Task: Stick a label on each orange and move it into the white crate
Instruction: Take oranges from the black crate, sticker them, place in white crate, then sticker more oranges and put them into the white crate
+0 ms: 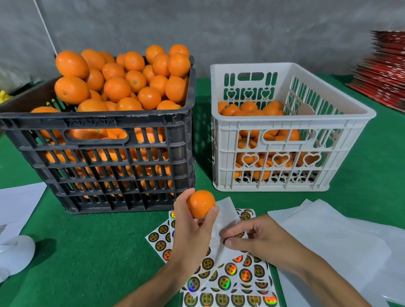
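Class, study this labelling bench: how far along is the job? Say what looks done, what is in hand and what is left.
Done: the white crate already holds a partial load of oranges. In hand: the left hand holds one orange in its grip, with no label showing on the visible side, while the right hand picks at the sticker sheets. Left: the black crate is heaped above its rim, so most remains.

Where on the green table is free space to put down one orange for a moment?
Bare green table lies in front of the black crate, between the paper sheets at far left and the sticker sheets. It is crowded under both hands and rightwards, where white backing papers lie.
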{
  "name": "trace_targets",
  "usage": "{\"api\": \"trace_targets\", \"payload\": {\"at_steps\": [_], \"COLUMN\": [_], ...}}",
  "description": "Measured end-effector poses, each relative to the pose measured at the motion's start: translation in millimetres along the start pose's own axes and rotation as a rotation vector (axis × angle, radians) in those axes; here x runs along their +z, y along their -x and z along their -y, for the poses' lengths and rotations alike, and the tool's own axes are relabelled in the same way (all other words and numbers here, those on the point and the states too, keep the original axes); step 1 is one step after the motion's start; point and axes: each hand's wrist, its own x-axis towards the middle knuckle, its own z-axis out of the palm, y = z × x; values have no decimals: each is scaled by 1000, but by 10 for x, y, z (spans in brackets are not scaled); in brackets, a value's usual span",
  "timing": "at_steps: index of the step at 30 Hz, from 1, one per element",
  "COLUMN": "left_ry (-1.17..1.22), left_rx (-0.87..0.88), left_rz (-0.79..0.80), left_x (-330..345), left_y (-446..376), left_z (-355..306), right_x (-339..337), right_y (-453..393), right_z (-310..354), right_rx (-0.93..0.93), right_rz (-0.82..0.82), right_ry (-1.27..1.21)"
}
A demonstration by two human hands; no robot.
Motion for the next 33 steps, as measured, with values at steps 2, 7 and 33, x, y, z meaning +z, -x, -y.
{"api": "trace_targets", "payload": {"at_steps": [2, 7, 33], "left_ry": [-15, -2, -452], "left_rx": [2, -17, 535], "left_rz": [-6, -1, 19], "left_x": [-2, 7, 170], "left_y": [-6, -6, -325], "left_z": [7, 16, -1098], "right_x": [8, 13, 27], "right_y": [-2, -13, 69], "right_z": [7, -2, 843], "right_rx": [8, -17, -578], "right_rz": [-26, -59, -710], "right_ry": [10, 23, 269]}}
